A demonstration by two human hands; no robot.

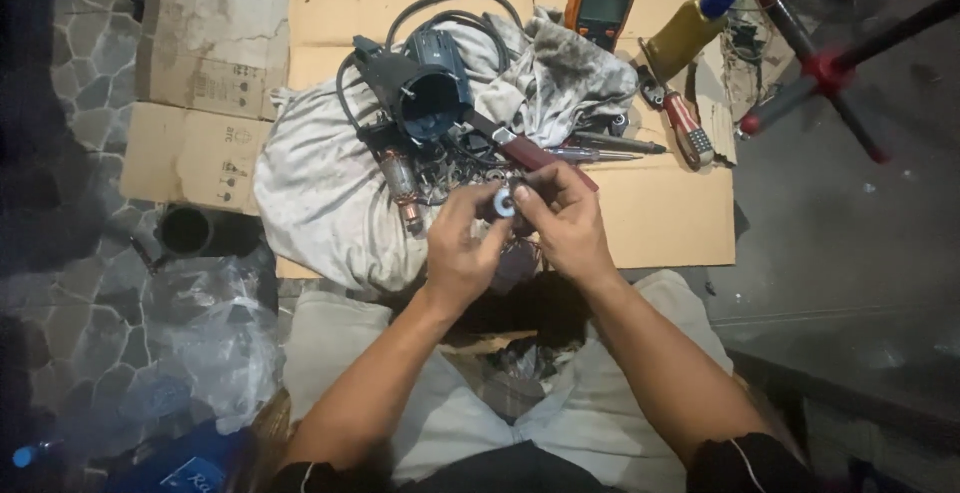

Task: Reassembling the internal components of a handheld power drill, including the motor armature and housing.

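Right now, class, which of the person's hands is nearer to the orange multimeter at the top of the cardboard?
The right hand. It is below the orange multimeter, almost directly under it; the left hand is lower and further left.

Flattened cardboard (660,213) spread on the floor across the upper centre of the frame, a crumpled cloth (320,193) lying on its left-centre part; on the cloth, a power-tool housing (420,93) with its cable (450,8) looped behind, an armature (402,185) just below-left of it. Multimeter (600,3) at upper centre-right on the cardboard, screwdrivers (610,148) and pliers (680,123) below and right of it. Plastic bag (210,333) on the floor at lower left, a stand (830,68) at upper right.
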